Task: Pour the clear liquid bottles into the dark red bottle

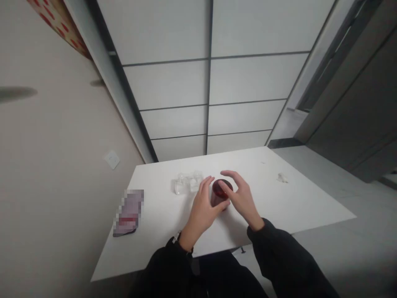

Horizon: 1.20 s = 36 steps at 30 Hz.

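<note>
Left fingers [205, 185]: curved around the left side of the dark red container, thumb across the near wall; holding it, with a narrow span.
Right fingers [238, 179]: arched over the top, thumb laid at the rim, index reaching toward the far edge; moderately parted; cannot tell whether gripping or only touching.
Dark red container [216, 198]: cylindrical, round top facing up, between both hands near the middle of the white surface [155, 248]; partly hidden; cannot tell whether raised or resting.
Clear vessels [180, 187]: clustered at 10 o'clock from the container, just beyond the left fingers; cannot tell glass from plastic.
Wristband [176, 237]: around the left wrist, at 8 o'clock.
Black sleeves [279, 248]: at 7 and 4 o'clock.
Crumpled white scrap [282, 178]: on the surface, between 2 and 3 o'clock.
Pixelated flat item [128, 213]: at 9 o'clock, along the left edge; details obscured.
Wall socket [112, 159]: between 9 and 10 o'clock.
Panelled white doors [173, 87]: at 12 o'clock, beyond the far edge.
Red-spotted hanging [62, 27]: high at 10 o'clock.
</note>
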Motion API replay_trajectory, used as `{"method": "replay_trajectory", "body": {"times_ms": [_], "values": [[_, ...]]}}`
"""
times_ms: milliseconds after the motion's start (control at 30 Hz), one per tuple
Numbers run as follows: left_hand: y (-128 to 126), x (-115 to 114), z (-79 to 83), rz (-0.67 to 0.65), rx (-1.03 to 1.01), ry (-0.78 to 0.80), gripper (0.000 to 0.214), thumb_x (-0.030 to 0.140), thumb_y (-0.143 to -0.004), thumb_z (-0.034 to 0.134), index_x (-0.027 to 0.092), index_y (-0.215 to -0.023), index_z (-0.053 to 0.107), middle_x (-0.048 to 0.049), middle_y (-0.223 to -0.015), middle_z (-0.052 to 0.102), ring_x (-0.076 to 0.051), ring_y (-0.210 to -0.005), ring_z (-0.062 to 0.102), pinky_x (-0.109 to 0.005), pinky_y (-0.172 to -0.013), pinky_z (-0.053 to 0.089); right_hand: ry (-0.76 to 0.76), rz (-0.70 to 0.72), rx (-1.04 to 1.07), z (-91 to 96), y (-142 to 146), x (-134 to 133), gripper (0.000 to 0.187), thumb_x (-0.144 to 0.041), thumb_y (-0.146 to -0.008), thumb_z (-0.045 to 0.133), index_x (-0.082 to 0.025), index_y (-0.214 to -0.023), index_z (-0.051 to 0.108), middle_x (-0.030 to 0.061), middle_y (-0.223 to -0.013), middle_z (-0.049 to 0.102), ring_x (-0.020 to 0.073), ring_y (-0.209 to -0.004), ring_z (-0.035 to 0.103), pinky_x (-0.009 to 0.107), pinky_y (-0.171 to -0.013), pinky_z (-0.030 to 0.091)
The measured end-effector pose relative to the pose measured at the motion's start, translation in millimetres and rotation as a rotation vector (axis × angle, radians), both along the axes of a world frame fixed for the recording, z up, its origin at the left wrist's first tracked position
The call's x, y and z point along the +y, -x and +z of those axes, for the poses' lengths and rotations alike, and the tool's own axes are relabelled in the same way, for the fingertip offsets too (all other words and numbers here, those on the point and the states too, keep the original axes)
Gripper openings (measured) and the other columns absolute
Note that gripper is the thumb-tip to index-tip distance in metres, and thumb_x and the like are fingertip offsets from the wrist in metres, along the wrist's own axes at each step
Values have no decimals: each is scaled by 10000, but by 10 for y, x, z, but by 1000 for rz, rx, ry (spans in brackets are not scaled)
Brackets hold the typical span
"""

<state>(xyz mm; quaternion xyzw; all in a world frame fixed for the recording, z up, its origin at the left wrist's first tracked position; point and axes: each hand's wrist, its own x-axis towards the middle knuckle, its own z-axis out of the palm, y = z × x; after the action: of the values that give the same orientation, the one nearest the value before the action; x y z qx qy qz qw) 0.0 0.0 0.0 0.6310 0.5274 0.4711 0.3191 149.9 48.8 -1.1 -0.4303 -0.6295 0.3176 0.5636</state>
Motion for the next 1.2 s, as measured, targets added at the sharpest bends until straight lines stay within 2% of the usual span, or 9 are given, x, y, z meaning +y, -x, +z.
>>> {"method": "replay_trajectory", "body": {"times_ms": [100,233,333,467,700,833,967,1100,1200], "values": [[-102,121,-232,-7,4,63,792,150,-757,865,195,-1467,518,-179,-1549,595,-351,-1457,570,-565,-1254,426,50,-18,54,-223,27,-6,388,-571,-898,742,-229,-1072,688,99,-1041,765,274,-981,747,484,-947,613],[-78,177,-237,-24,11,87,729,116,-746,856,227,-1406,567,-123,-1409,710,-320,-1275,694,-523,-1131,533,84,24,59,-270,23,-27,365,-558,-879,790,-225,-1019,735,91,-988,778,254,-891,741,439,-851,627],[-33,208,-229,-36,14,95,734,130,-724,891,236,-1384,591,-101,-1368,736,-309,-1232,709,-502,-1105,545,88,93,51,-253,-52,47,371,-593,-889,777,-243,-1009,786,88,-1020,805,276,-964,755,497,-971,611],[-7,221,-268,-60,-23,103,800,176,-696,958,238,-1403,588,-104,-1416,718,-310,-1292,687,-500,-1147,522,102,276,26,-202,-235,179,439,-680,-925,701,-279,-1062,817,71,-1092,833,296,-1100,764,565,-1194,490],[-28,203,-299,-52,-14,80,749,158,-733,915,244,-1405,593,-96,-1375,733,-309,-1258,698,-494,-1121,527,6,197,-91,-51,-222,14,296,-501,-933,758,-264,-1110,750,79,-1138,796,284,-1112,742,471,-1062,577],[-21,204,-305,-67,-20,72,720,146,-751,884,230,-1406,597,-98,-1375,733,-298,-1243,703,-472,-1106,542,-11,227,-144,-38,-151,-26,443,-435,-904,798,-287,-1311,703,85,-1317,767,301,-1251,712,489,-1118,558],[-10,206,-300,-60,-17,94,793,178,-722,927,240,-1435,584,-108,-1458,696,-321,-1343,661,-501,-1175,501,-65,113,-145,-82,-262,75,358,-457,-894,808,-274,-1197,753,95,-1267,776,312,-1238,711,520,-1136,540],[-16,207,-306,-75,-30,78,779,188,-722,934,241,-1420,591,-106,-1429,713,-320,-1318,677,-507,-1168,507,-6,230,-137,-133,-316,68,298,-442,-969,725,-277,-1213,769,92,-1322,773,301,-1290,702,525,-1171,520],[-22,209,-317,-82,-34,70,705,205,-760,901,236,-1399,605,-105,-1377,733,-317,-1256,706,-497,-1118,545,12,331,-136,-137,-269,33,424,-425,-948,756,-294,-1350,714,89,-1410,736,302,-1362,664,528,-1213,487]]}}
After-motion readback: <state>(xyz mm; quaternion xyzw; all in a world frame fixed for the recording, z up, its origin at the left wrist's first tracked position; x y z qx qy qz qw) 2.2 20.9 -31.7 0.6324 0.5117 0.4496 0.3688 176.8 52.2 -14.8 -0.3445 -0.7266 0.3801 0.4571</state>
